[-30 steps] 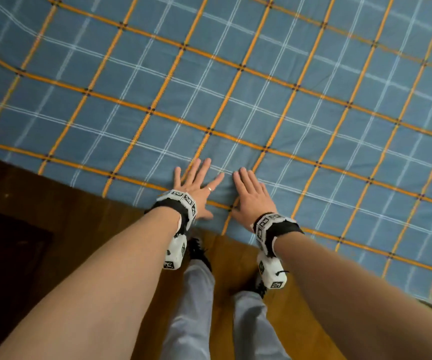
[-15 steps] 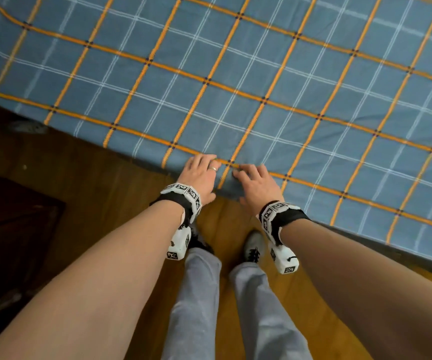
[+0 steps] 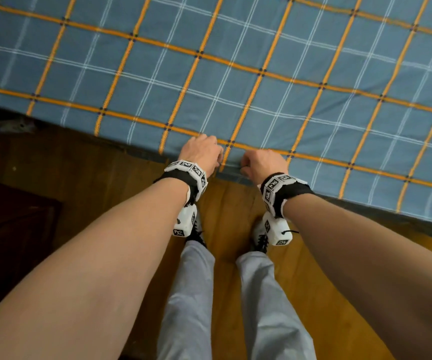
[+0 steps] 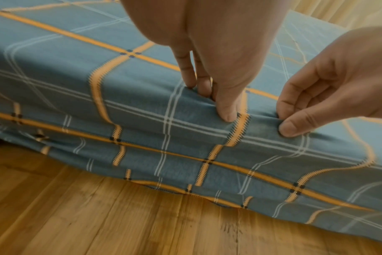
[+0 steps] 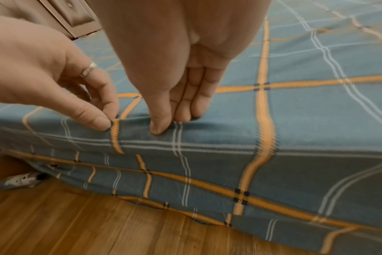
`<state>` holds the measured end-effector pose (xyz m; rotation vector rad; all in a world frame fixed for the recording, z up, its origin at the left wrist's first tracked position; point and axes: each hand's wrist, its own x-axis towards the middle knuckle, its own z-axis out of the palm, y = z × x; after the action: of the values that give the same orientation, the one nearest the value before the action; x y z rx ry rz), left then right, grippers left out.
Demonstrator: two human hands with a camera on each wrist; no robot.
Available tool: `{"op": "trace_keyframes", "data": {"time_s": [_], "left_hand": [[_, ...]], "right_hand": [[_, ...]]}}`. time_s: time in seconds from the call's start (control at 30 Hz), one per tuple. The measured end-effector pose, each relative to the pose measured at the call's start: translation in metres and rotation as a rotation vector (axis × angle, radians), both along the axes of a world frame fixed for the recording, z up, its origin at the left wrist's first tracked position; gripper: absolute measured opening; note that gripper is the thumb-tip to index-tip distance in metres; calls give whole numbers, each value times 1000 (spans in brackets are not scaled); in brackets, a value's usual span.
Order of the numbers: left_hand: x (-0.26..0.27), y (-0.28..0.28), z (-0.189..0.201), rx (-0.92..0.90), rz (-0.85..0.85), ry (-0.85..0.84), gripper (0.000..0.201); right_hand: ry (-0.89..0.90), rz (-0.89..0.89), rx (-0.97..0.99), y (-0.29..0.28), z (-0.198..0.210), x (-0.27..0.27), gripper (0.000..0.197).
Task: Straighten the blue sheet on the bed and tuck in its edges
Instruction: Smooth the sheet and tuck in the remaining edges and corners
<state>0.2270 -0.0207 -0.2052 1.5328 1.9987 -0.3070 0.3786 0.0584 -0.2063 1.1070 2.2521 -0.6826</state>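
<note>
The blue sheet (image 3: 235, 74), checked with orange and white lines, lies flat over the bed and hangs down its near side in folds (image 4: 142, 155). My left hand (image 3: 204, 154) and right hand (image 3: 259, 165) sit close together at the near top edge of the mattress. In the left wrist view my left hand (image 4: 214, 103) pinches the sheet between thumb and curled fingers at the edge. In the right wrist view my right hand (image 5: 175, 120) pinches it the same way, a hand's width to the right. A small ridge of cloth rises between the two thumbs.
Wooden floor (image 3: 230, 203) runs along the bed's near side, with my legs and shoes below my wrists. A dark piece of furniture (image 3: 9, 229) stands at the left. A small grey-white object (image 5: 22, 180) lies on the floor by the bed's left end. A padded headboard (image 5: 76, 15) is at the far left.
Both hands lay flat on the sheet a second ago. They have slid back to the mattress edge, curled, and now pinch the cloth there.
</note>
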Motion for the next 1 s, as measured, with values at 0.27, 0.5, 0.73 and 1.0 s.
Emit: {"op": "trace_keyframes", "data": {"time_s": [0.27,0.5,0.73,1.0], "left_hand": [[3,-7,-4,-38,81,-95,13],[13,-12,8,53,48,-47,25],[24,4,11,-26,58,-26,14],[29,-10,16,21,47,-18,13]], "right_hand": [[22,-27,21,-22,0,6,14],[10,-89,105,1,12,50,55],[-164,15,81,23,11,60,11],[-102,110,31,29,14,68,10]]}}
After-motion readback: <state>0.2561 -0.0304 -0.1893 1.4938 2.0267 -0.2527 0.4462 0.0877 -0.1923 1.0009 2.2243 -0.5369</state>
